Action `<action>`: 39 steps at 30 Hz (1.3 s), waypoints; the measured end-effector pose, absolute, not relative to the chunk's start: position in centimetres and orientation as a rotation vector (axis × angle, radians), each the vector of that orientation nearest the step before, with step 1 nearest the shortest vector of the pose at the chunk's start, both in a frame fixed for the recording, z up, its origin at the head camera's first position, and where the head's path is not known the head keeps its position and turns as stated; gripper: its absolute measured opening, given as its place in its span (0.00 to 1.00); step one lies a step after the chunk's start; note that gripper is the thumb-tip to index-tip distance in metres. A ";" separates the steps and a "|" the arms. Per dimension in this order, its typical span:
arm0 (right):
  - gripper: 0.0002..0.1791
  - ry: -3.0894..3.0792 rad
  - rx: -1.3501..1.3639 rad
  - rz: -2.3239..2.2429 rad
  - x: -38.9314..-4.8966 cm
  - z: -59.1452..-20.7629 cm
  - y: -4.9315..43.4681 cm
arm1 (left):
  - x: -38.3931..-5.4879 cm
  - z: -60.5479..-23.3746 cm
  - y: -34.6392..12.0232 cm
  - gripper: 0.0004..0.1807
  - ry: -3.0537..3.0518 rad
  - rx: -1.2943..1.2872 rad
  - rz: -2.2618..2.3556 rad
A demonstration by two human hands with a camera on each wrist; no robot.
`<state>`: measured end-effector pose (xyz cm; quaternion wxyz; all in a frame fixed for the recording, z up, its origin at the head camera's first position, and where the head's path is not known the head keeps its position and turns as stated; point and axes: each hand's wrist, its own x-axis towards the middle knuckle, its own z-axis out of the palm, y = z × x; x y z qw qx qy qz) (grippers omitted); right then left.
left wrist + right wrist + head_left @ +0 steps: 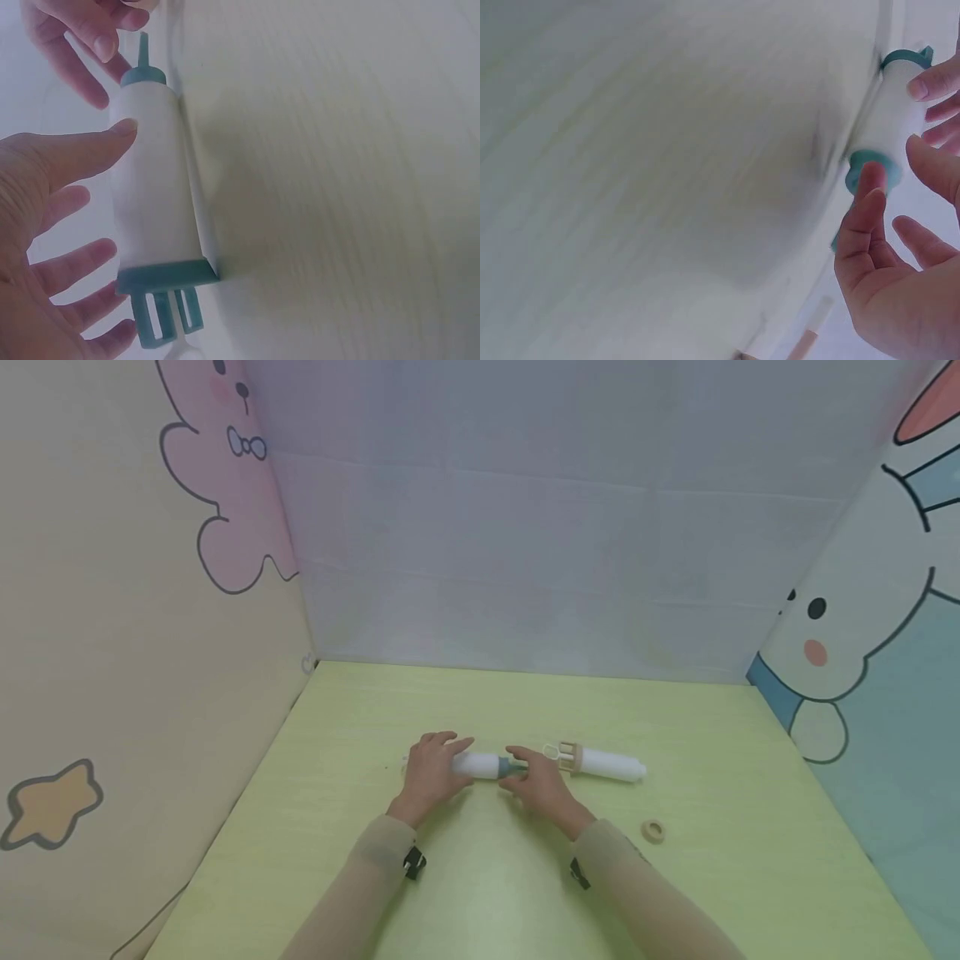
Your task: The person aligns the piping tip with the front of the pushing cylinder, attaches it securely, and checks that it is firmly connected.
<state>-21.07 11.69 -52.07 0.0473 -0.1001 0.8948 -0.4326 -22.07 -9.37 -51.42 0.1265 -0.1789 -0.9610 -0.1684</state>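
A white icing syringe (478, 766) with teal fittings lies lengthwise on the table between the hands. Its teal nozzle (143, 52) points towards my right hand, and the slotted teal finger grip (163, 279) is at my left hand's side. My left hand (431, 772) spans the barrel, thumb on the near side and fingers spread loosely along the other. Around the teal nozzle cap (866, 171), my right hand (542, 783) has its fingers bent and thumb apart; whether it touches the cap I cannot tell. Neither hand visibly pinches the syringe.
To the right lies a second white syringe (611, 765) with a tan finger grip and a pale ring handle. Nearer the front is a small tan ring (654, 841). Printed fabric walls (480, 552) border the yellow-green table (495, 893) at the back and sides.
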 end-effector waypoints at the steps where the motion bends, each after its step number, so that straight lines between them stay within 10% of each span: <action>1: 0.33 2.729 -0.301 -1.315 -21.0 -51.9 11.8 | -22.0 -51.2 -9.2 0.34 -2.791 -0.534 -0.504; 27: 0.12 2.998 -0.316 -0.923 -16.4 -47.3 24.0 | -16.6 -51.7 3.6 0.21 -2.855 -0.921 -0.789; 39: 0.20 3.048 -0.321 -0.581 -14.1 -49.1 27.0 | -16.1 -52.4 7.0 0.23 -2.928 -1.063 -0.833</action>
